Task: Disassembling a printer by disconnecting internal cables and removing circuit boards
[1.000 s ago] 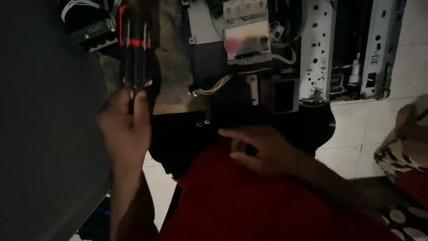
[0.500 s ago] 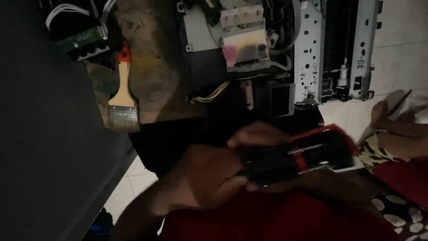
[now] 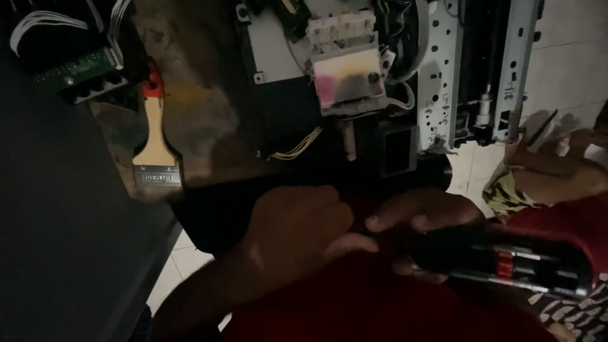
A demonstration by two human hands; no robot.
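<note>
1. Black-and-red screwdriver (image 3: 506, 266) lies low in the frame, over red cloth (image 3: 354, 304).
2. Right hand (image 3: 424, 218) has its grip wrapped around the screwdriver's handle.
3. Left hand (image 3: 297, 228) pinches the screwdriver's near end with curled fingers.
4. Wooden paintbrush (image 3: 155, 142) rests on the tabletop (image 3: 209, 107), beside an opened printer (image 3: 380, 82).

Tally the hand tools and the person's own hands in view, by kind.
Screwdrivers: 1, the black-and-red screwdriver held by the right hand and left hand.
Paintbrushes: 1, the wooden-handled paintbrush lying on the worktop.
Own hands: 2.
Total: 4.
</note>
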